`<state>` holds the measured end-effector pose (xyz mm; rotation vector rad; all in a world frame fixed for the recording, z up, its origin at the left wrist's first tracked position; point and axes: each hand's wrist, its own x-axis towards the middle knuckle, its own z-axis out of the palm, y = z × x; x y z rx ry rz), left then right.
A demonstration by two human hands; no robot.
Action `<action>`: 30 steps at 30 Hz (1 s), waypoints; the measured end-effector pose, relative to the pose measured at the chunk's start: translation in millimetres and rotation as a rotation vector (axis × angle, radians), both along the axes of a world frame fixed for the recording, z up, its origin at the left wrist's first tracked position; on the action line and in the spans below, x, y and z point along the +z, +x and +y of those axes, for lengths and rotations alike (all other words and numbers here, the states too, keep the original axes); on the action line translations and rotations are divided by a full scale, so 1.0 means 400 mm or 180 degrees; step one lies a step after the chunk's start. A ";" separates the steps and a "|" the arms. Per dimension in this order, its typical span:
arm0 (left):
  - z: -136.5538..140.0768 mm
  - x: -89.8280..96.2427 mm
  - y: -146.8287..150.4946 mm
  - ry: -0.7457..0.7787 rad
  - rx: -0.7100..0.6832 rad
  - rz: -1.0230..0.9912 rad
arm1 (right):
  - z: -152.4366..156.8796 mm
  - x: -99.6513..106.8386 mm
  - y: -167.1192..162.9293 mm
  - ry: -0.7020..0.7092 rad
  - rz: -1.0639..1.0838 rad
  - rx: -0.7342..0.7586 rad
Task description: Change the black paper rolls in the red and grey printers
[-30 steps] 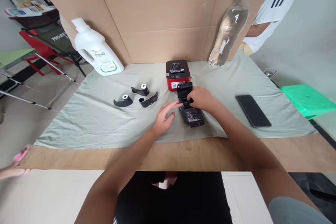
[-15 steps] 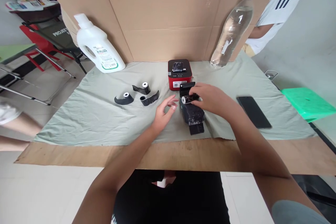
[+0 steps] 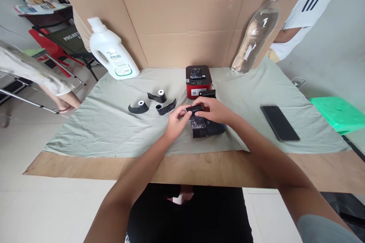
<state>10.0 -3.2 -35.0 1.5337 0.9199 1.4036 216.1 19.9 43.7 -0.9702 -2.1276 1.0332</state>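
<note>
Both hands hold a roll of black paper (image 3: 195,109) between them. My left hand (image 3: 175,122) pinches its left end, and my right hand (image 3: 214,110) grips the other end. A loose black strip (image 3: 199,126) hangs from the roll towards me. Partly hidden below my right hand lies a small black device (image 3: 215,128), likely a portable printer; its raised black lid (image 3: 208,93) shows behind the fingers. A red box-shaped device with a black top (image 3: 199,81) stands just beyond.
Three small black rolls (image 3: 138,108) lie to the left on the grey cloth (image 3: 108,129). A phone (image 3: 280,123) rests on the right. A white jug (image 3: 113,51) and a water bottle (image 3: 258,36) stand by the cardboard (image 3: 185,15). Other people stand around the table.
My left hand has closed on the roll beside my right hand. The roll has shifted left, away from the black device, drawing its strip along. A person at far left has moved.
</note>
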 end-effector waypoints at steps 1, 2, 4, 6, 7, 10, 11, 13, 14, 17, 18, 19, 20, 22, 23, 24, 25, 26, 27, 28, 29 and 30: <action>0.000 0.002 -0.001 0.0060 0.0011 -0.0005 | -0.002 -0.002 -0.003 -0.0013 0.0027 -0.0049; 0.000 0.004 -0.001 0.0140 0.0007 -0.0025 | -0.004 -0.003 -0.006 -0.0038 0.0033 -0.0103; 0.000 0.006 0.000 0.0201 -0.0036 -0.0134 | -0.008 -0.003 -0.009 -0.0079 0.0076 -0.0188; 0.002 0.006 0.001 0.0043 -0.0048 -0.0242 | -0.010 -0.002 -0.011 -0.0076 0.0203 -0.0145; 0.003 0.004 0.002 -0.0063 -0.0050 -0.0280 | -0.010 -0.003 -0.011 -0.0056 0.0258 -0.0114; 0.008 0.000 0.002 -0.0159 -0.0114 -0.0335 | -0.007 -0.008 -0.011 -0.0133 0.0272 -0.0158; 0.010 -0.001 0.002 -0.0133 -0.0140 -0.0370 | -0.006 -0.010 -0.011 -0.0189 0.0261 -0.0206; 0.012 -0.001 0.001 -0.0144 -0.0140 -0.0424 | -0.006 -0.012 -0.012 -0.0235 0.0310 -0.0246; 0.013 -0.001 0.001 -0.0190 -0.0120 -0.0424 | -0.007 -0.012 -0.013 -0.0212 0.0340 -0.0216; 0.013 -0.001 0.000 -0.0313 -0.0061 -0.0360 | -0.007 -0.011 -0.017 -0.0118 0.0389 -0.0192; 0.012 -0.002 0.001 -0.0292 -0.0051 -0.0348 | -0.007 -0.012 -0.019 -0.0165 0.0381 -0.0241; 0.012 -0.002 0.002 -0.0242 -0.0038 -0.0359 | -0.006 -0.015 -0.021 -0.0243 0.0375 -0.0303; 0.011 -0.003 0.003 -0.0198 -0.0025 -0.0389 | -0.005 -0.018 -0.022 -0.0320 0.0392 -0.0363; 0.011 -0.004 0.008 -0.0227 -0.0039 -0.0490 | -0.004 -0.025 -0.023 -0.0359 0.0453 -0.0439; 0.012 -0.005 0.010 -0.0311 -0.0077 -0.0542 | -0.004 -0.027 -0.023 -0.0298 0.0486 -0.0460; 0.013 -0.005 0.013 -0.0417 -0.0127 -0.0597 | -0.005 -0.026 -0.023 -0.0197 0.0515 -0.0484; 0.015 -0.006 0.016 -0.0519 -0.0174 -0.0656 | -0.005 -0.021 -0.024 -0.0081 0.0518 -0.0503; 0.016 -0.007 0.019 -0.0598 -0.0209 -0.0720 | -0.003 -0.013 -0.026 0.0035 0.0491 -0.0517; 0.018 -0.009 0.022 -0.0648 -0.0227 -0.0783 | 0.002 -0.001 -0.030 0.0161 0.0443 -0.0542; 0.019 -0.012 0.025 -0.0684 -0.0229 -0.0828 | 0.011 0.014 -0.039 0.0324 0.0384 -0.0593; 0.019 -0.016 0.027 -0.0732 -0.0226 -0.0834 | 0.026 0.031 -0.053 0.0535 0.0310 -0.0678; 0.018 -0.021 0.030 -0.0802 -0.0249 -0.0768 | 0.047 0.048 -0.073 0.0776 0.0204 -0.0771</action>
